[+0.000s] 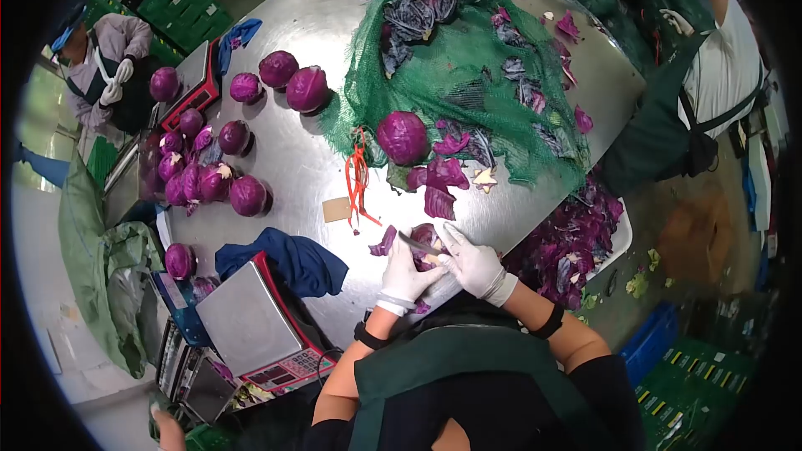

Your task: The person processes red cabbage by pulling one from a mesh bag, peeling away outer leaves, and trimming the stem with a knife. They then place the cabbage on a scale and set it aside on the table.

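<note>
Close in front of my body, at the table's near edge, a red cabbage [425, 238] is between my two gloved hands. My left hand [404, 277] is closed around its near left side. A small knife [416, 243] lies across the cabbage, its blade pointing left toward my left thumb. My right hand [473, 266] grips the knife's handle end, which the fingers mostly hide. A loose purple leaf [383, 241] is just beyond my left hand. More trimmed leaves [441, 188] and a whole cabbage [402, 137] lie farther up the table.
A green net bag [468, 75] with wilted leaves spreads over the steel table [313, 146]. Several cabbages [248, 195] are at left, near a scale [251, 317] and blue cloth [288, 260]. A leaf-filled bin [620, 238] is right. Co-workers stand left [117, 58] and right [727, 58].
</note>
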`<state>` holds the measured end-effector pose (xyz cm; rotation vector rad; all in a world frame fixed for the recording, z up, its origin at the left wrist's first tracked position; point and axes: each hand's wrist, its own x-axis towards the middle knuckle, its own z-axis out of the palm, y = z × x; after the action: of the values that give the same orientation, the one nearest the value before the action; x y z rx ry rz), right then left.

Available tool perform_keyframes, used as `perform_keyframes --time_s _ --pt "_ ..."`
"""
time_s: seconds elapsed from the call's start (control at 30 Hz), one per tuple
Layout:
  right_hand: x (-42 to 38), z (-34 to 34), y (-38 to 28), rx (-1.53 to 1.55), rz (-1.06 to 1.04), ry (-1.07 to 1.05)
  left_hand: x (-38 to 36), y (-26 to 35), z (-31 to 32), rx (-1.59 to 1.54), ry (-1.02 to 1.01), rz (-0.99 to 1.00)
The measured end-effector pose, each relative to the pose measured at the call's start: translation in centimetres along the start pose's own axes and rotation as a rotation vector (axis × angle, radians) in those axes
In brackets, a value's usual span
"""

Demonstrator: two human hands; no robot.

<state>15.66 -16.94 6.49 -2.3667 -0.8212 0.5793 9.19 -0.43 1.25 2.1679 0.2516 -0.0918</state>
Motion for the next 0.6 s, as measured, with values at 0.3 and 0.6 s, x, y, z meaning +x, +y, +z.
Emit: perform_keyframes --time_s 0.3,0.6 --pt "1.9 1.9 2.3 -0.022 -0.123 0.156 0.0 0.4 0.5 0.069 0.021 0.004" --pt "3.6 1.7 3.4 -0.055 -0.057 0.135 1.7 2.0 -0.1 0.078 -0.087 -0.091"
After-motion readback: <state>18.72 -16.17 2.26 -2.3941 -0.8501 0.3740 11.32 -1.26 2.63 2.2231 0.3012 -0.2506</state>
